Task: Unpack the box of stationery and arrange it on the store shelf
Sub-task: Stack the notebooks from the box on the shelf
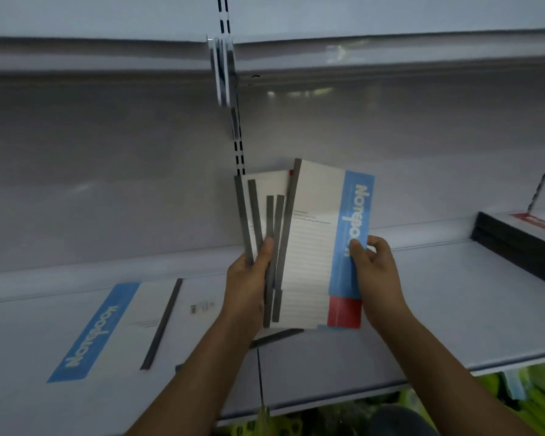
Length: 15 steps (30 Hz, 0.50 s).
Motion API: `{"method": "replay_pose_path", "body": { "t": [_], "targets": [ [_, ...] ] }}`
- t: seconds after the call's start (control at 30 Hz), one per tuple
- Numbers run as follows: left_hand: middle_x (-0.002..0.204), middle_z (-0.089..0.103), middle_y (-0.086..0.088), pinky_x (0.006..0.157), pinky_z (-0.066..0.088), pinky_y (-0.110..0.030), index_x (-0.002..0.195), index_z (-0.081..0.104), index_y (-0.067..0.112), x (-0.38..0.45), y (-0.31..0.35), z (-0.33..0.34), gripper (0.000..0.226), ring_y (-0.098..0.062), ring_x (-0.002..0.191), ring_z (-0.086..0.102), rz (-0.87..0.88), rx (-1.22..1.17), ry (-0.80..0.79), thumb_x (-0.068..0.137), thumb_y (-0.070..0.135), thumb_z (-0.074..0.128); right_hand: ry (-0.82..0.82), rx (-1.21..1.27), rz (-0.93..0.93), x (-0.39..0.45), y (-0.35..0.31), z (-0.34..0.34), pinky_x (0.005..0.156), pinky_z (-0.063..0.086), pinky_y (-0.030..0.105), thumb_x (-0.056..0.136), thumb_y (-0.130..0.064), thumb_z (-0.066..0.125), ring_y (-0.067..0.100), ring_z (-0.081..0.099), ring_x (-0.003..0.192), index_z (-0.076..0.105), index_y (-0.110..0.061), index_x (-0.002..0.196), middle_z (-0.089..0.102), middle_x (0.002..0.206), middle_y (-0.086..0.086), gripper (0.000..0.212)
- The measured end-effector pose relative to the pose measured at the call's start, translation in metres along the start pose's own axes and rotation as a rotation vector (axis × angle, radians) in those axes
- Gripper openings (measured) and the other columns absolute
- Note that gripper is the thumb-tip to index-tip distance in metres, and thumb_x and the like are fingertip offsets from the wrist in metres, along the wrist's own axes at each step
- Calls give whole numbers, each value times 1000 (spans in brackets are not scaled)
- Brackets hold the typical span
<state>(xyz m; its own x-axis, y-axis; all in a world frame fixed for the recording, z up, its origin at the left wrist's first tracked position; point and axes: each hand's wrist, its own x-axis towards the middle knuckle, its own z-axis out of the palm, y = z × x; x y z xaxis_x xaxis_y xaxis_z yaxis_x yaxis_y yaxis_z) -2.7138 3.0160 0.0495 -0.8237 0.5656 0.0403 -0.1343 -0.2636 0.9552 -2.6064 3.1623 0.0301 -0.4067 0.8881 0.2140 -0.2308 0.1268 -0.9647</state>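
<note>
Several notebooks: a fanned stack (299,247) held up over the middle of the shelf, grey spines pointing up and left, none of it touching the shelf board.
Front notebook: white ruled cover (312,253) with a blue "Notebook" band down its right side and a red block at the lower right corner.
Left hand: grips (249,278) the lower left of the fan, thumb pressed over the spines, fingers hidden behind.
Right hand: pinches (375,265) the blue edge of the front notebook, thumb on the cover, fingers curled behind.
Lying notebook: one more (114,325) flat on the shelf near its left front, blue band to the left, grey spine to the right, well apart from the hands.
Shelf: pale grey board (438,309) with a raised back panel.
Dark stack: black-edged books (523,247) piled at the shelf's right end, a red-and-white cover on top.
Upright: slotted metal strip (238,146) running up the back panel, behind the fan.
Below the front edge: yellow-green goods (532,398), blurred.
</note>
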Motion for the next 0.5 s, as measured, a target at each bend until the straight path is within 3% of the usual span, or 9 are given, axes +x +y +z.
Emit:
{"method": "replay_pose_path", "body": {
  "t": [0.1,0.23,0.3,0.37,0.43,0.47,0.5],
  "targets": [
    [103,76,-5,92,54,-36,114,70,13,0,-16,7,41,-20,97,72,-46,-12,-31,95,46,54,12,22,75,2,9,-5,62,53,29,97,-34,57,13,70,75,53,-18,113,71,93,-2,23],
    [134,60,-6,107,43,-38,141,49,20,-2,-25,19,60,-22,118,59,-96,149,-34,99,59,30,-87,92,182,4,20,-11,65,57,35,93,-29,64,19,73,75,56,-24,117,75,90,0,26],
    [128,60,-3,95,50,-26,137,49,24,-1,-23,19,59,-22,111,60,-131,199,-69,99,59,21,-169,52,176,5,21,-13,67,57,35,94,-25,63,22,74,78,62,-21,115,76,91,2,21],
    [122,65,0,88,53,-23,125,59,23,2,-15,4,65,-21,106,63,-61,310,-177,92,64,21,-142,74,122,9,17,-16,67,59,34,94,-16,62,22,73,75,66,-16,109,76,88,4,16],
    [124,64,6,92,50,-22,127,59,28,7,-11,-30,58,-17,116,60,125,574,-289,89,64,34,-37,128,46,20,11,-23,60,58,28,94,-9,61,17,71,69,64,-12,107,75,82,-1,14],
    [136,54,13,99,43,-21,136,50,35,9,-10,-50,56,-10,127,50,167,818,-375,89,65,43,7,141,6,27,7,-27,60,57,27,94,-9,60,14,70,70,61,-12,109,74,82,-5,15],
    [149,36,19,110,33,-23,147,35,40,11,-13,-71,70,-4,139,33,149,1092,-479,85,69,49,31,143,-33,33,4,-31,61,57,25,95,-10,59,12,70,73,58,-13,112,73,87,-7,18]
  ]
}}
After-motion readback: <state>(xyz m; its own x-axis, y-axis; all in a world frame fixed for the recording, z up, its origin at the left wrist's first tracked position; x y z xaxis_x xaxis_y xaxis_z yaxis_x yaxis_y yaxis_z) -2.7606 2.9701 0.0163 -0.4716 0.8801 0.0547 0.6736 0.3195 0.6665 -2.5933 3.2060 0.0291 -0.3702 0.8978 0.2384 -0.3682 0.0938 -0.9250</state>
